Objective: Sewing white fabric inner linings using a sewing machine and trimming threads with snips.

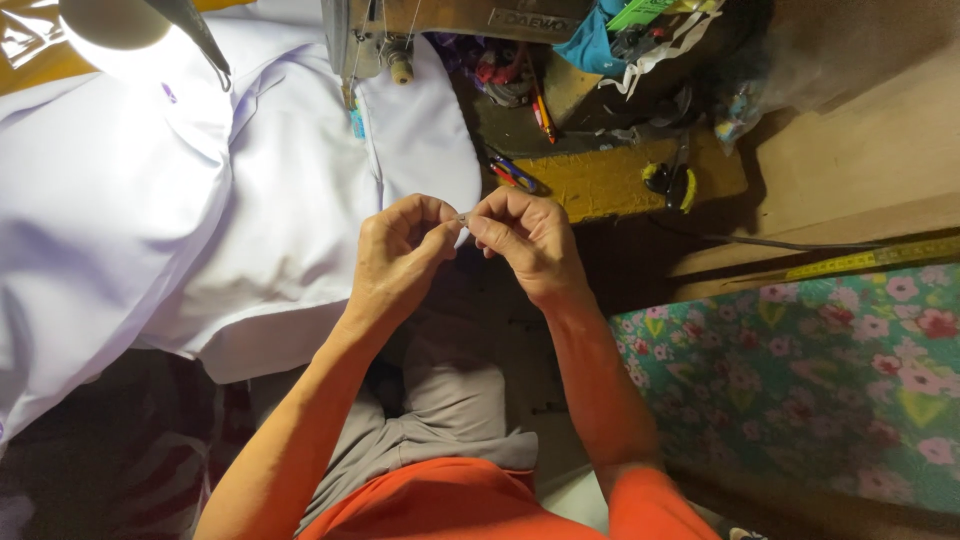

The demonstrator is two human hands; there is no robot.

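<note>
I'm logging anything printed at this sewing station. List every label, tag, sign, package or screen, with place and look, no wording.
Nameplate: top centre on the sewing machine head, small grey metal rectangle with raised letters.
Green tag: top edge, right of the machine, bright green strip, tilted.
Measuring tape: right, above the floral cloth, long yellow band with dark marks.
No screens or packages.

Tiny item [462, 228] pinched btwn hands too small to ID; lamp [130, 25] cut off.

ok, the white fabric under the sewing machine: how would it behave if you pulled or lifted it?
The white fabric looks floppy: it lies in soft folds and hangs off the table edge, so it would likely sag when lifted. It seems thin and light. Its smooth sheen suggests it may slide easily, though the sewing machine above it may pin one part.
</note>
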